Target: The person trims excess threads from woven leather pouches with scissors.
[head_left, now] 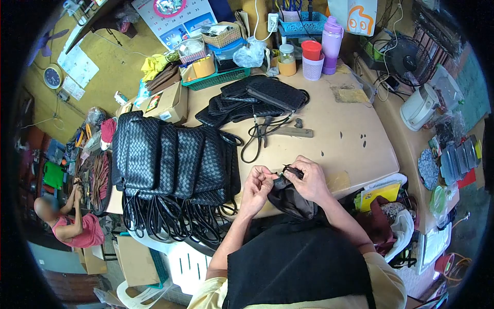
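In front of my apron, a small dark bag with a smooth brownish lining hangs below my two hands. The fingertips of my left hand are pinched together at its upper edge. My right hand is closed around a small dark tool whose narrow tip points toward the left fingertips. What the left fingers pinch is too small to make out. Beyond the hands lie a looped black cord strap and a flat bar.
Woven black bags lie overlapped at the left, their straps hanging over the table edge. More black pouches are piled farther back. Behind them stand a green basket, a red-lidded cup and a purple bottle. Another person sits far left.
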A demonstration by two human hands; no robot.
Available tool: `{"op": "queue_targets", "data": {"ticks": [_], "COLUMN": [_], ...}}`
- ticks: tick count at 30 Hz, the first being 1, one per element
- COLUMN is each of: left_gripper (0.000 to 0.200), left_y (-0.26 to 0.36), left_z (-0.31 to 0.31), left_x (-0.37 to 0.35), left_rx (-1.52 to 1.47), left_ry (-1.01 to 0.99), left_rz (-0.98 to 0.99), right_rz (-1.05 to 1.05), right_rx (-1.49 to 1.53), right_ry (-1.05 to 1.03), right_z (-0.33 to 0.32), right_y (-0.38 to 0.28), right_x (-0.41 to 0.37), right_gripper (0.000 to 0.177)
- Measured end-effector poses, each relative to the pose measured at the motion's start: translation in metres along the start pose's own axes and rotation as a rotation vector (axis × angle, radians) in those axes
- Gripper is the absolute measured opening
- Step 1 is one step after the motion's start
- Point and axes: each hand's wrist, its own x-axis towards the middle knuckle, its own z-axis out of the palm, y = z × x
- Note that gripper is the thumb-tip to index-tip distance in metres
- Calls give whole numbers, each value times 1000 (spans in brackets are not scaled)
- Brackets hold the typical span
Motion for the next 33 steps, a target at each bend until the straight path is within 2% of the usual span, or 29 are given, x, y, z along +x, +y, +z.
{"op": "queue_targets", "data": {"ticks": [2, 8, 10, 12, 15, 17, 18, 20, 22, 24, 25, 33], "left_gripper": [28, 28, 28, 27, 29, 30, 30, 33, 34, 35, 36, 37], "left_y": [2, 3, -1, -7, -8, -4, -1, 5, 19, 29, 32, 38], "left_z": [11, 10, 2, -9, -15, -18, -19, -24, -24, -22, -20, -10], "left_x": [-2, 1, 4, 8, 10, 13, 16, 23, 28, 29, 29, 26], "left_rx": [55, 70, 83, -90, -184, -212, -197, -206, -191, -164, -140, -122], "left_ry": [26, 80, 79, 53, 58, 63, 51, 11, -19, -32, -50, -84], "left_rz": [112, 81, 63, 28, -19, -39, -31, -23, -11, -12, -18, -31], "right_rz": [-19, 30, 190, 383, 380, 137, 131, -98, -58, -150, -224, -305], "right_rx": [-36, 0, 414, 846, 973, 468, 465, 318, 222, -43, -101, -199], "right_ry": [-10, -33, -72, -126, -91, 14, 10, 169, 94, -77, -77, -189], "right_z": [0, 6, 4, -11, -23, -21, -20, -22, -31, -35, -40, -48], "right_y": [-1, 16, 20, 21, 34, 48, 37, -6, -25, -28, -35, -35], "right_x": [1, 4, 4, 4, 8, 13, 15, 11, 9, 9, 11, 22], "right_gripper": [17, 17, 15, 12, 15, 18, 18, 21, 20, 22, 24, 22]}}
